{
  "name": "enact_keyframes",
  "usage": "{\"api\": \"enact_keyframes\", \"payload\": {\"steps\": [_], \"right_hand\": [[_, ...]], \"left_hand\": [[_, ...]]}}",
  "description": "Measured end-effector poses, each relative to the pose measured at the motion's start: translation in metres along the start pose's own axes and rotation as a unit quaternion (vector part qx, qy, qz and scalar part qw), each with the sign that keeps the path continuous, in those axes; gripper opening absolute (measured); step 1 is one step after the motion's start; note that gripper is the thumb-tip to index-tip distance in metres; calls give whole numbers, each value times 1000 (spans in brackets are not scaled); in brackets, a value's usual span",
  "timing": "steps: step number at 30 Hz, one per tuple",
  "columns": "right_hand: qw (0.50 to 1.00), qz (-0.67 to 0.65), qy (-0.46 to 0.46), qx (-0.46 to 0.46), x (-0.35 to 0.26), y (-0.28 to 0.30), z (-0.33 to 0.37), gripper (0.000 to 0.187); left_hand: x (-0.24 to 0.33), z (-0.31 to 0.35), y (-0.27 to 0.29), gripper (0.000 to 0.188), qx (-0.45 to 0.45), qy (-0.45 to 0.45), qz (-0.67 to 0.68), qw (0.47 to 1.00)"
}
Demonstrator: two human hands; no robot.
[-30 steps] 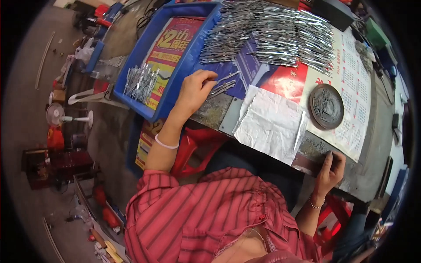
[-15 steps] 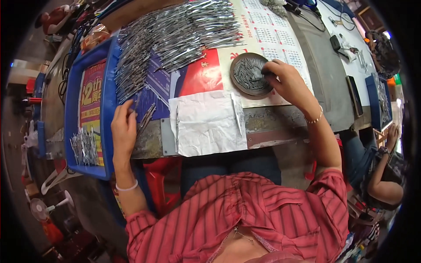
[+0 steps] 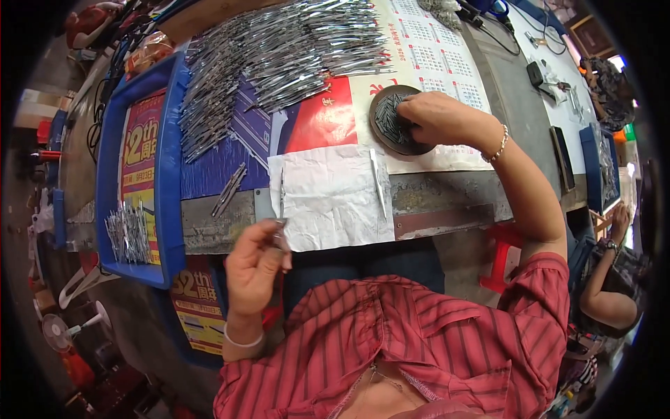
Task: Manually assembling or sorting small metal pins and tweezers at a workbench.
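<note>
My left hand (image 3: 252,269) is over the table's near edge by the white cloth (image 3: 328,195), its fingers pinched on a slim metal piece (image 3: 281,225), partly hidden and blurred. My right hand (image 3: 447,120) reaches into a round brown dish (image 3: 419,148) of small grey metal pins (image 3: 389,115). Its fingertips are closed among the pins; what they hold is hidden. On the cloth's right side lies a pair of tweezers or similar slim silver tool (image 3: 377,183). Left of the cloth rest a few slim metal pieces (image 3: 229,190).
Large heaps of slim metal pieces (image 3: 279,52) cover the far left of the table. A blue tray (image 3: 172,174) at the left holds a bundle of them (image 3: 128,234). A calendar sheet (image 3: 447,59) lies under the dish. Another person (image 3: 611,290) sits at the right.
My left hand has come from the loose metal pieces toward me and right, to the cloth's near left corner, with a slim piece in it. My right hand has moved deeper into the dish.
</note>
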State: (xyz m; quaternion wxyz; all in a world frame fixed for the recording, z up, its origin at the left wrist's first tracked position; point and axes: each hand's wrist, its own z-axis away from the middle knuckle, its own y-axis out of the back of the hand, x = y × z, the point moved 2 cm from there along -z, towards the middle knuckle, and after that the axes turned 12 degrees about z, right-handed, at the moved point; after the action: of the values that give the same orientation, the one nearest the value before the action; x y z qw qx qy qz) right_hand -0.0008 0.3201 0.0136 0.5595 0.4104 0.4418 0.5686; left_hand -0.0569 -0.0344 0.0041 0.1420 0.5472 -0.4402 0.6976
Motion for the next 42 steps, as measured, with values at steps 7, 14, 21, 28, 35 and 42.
{"api": "enact_keyframes", "payload": {"steps": [7,14,21,28,35,42], "right_hand": [[997,-77,-9,1,5,5,10,17],[767,-606,-86,193,-58,-3,54,19],[590,-793,-80,131,-118,-40,68,23],[545,-832,-43,98,-132,-35,75,15],[670,-735,-9,99,-131,-21,82,13],[624,-775,-34,94,-134,-22,80,16]], "left_hand": [[-18,0,-29,33,-77,58,-12,995],[-39,-5,-43,26,-66,103,-19,992],[-41,-14,-56,21,-70,107,-63,990],[-42,-12,-55,18,-77,51,-142,986],[-41,-12,-55,14,-85,5,-175,981],[-40,-14,-55,12,-109,-53,-196,973]]}}
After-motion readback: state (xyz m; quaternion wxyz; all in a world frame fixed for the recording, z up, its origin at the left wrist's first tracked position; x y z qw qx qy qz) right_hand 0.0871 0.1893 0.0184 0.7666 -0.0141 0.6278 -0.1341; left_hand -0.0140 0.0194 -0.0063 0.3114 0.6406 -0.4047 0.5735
